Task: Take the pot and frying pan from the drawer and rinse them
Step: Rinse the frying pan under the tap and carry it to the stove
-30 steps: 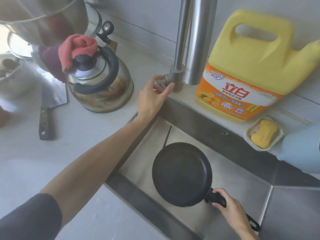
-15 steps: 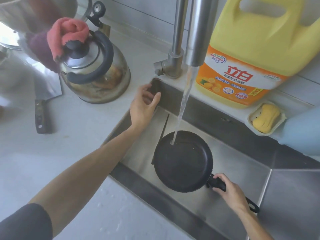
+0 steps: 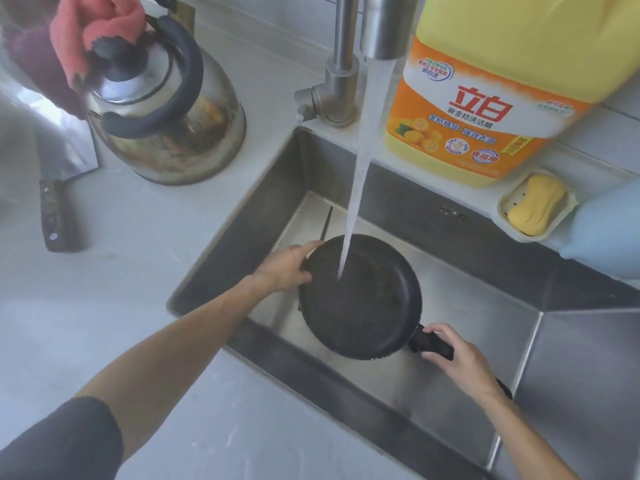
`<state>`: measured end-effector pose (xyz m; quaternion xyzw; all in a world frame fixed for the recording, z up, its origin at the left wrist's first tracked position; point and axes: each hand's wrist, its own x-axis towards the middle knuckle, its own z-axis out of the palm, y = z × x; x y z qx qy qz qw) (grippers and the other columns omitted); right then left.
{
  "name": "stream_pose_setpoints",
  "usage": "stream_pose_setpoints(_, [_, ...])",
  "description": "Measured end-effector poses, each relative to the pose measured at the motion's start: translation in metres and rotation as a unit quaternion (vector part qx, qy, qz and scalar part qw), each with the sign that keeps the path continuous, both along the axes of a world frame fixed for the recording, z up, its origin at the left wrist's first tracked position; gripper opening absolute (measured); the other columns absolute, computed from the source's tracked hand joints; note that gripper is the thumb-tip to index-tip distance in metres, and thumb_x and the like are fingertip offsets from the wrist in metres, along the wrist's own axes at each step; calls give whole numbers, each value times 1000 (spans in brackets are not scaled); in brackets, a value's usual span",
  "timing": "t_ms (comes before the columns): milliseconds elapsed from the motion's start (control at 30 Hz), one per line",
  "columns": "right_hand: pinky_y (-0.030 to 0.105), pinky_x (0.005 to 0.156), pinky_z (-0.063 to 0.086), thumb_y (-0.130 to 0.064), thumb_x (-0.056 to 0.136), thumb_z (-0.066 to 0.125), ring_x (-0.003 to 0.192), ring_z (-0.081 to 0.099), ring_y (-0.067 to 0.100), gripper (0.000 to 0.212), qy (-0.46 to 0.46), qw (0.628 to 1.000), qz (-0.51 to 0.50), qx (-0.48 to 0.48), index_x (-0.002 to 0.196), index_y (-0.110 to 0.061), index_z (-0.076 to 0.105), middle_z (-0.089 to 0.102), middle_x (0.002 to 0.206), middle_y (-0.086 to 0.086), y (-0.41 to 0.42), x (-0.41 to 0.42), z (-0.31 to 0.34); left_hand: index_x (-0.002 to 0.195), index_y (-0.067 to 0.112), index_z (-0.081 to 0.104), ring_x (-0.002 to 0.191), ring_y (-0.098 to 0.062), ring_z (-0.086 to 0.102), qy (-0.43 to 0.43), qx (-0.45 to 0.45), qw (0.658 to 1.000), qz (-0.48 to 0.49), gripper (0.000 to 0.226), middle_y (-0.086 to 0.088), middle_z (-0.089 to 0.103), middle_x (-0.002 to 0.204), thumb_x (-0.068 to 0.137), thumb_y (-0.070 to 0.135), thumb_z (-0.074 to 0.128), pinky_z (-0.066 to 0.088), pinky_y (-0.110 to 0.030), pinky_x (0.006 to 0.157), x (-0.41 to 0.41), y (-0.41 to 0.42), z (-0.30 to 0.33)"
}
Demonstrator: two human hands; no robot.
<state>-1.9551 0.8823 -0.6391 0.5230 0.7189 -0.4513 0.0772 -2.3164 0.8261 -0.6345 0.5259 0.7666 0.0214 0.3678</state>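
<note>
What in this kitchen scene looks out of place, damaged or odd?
The kettle beside the sink has brown scorch stains on its body, and a red cloth is draped over its lid knob. A cleaver lies loose on the counter. Nothing has spilled.

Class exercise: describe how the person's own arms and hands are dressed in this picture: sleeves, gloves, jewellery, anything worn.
The left hand and right hand are both bare: no gloves, and no rings or watch that I can see. The left arm wears a dark grey sleeve ending near the elbow, leaving the forearm uncovered. The right forearm is also uncovered; its upper arm is out of view.
</note>
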Motion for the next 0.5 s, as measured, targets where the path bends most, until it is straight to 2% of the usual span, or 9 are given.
stream_pose_setpoints(67, [22,81,42,-20,77,77,94,63,-1,38,35,998,-21,-49,94,-47,55,67,100,-25,-1,-1,9,140,38,39,92,-20,65,-12,42,999,17,67,1,70,101,78,27,61,52,-31,79,-9,4,20])
stream_pose_setpoints(133, [12,76,43,-18,77,77,92,66,-2,39,46,995,-22,-87,92,-48,57,71,96,-25,0,0,24,135,44,42,80,-12,63,-9,67,998,12,64,12,68,84,75,32,60,49,-26,73,-19,6,43])
stream_pose_setpoints(233, [17,80,43,-19,77,76,92,65,-6,40,43,995,14,-87,95,-50,57,69,98,-30,7,0,52,135,47,32,68,-6,57,-7,75,997,-9,67,17,62,73,76,30,58,44,-24,67,-23,0,67])
stream_pose_setpoints(333, [19,80,45,-28,77,74,91,64,-4,38,8,998,62,-12,98,-52,53,68,99,-30,21,-1,85,126,43,39,71,-8,62,-59,39,997,-3,58,14,60,73,78,19,60,49,-26,72,-20,-17,69])
stream_pose_setpoints(400, [12,66,43,-35,76,72,79,62,-1,38,-43,991,106,70,98,-56,49,66,91,-30,30,-3,107,119,39,48,73,-8,63,-85,26,996,8,50,12,60,72,77,15,61,50,-27,75,-17,-26,62])
stream_pose_setpoints(500, [21,55,37,-38,77,71,73,60,9,39,-78,965,156,197,104,-55,47,64,79,-26,38,-5,131,111,38,57,75,-7,61,-95,53,993,37,43,4,63,84,76,13,64,48,-25,77,-10,-33,54])
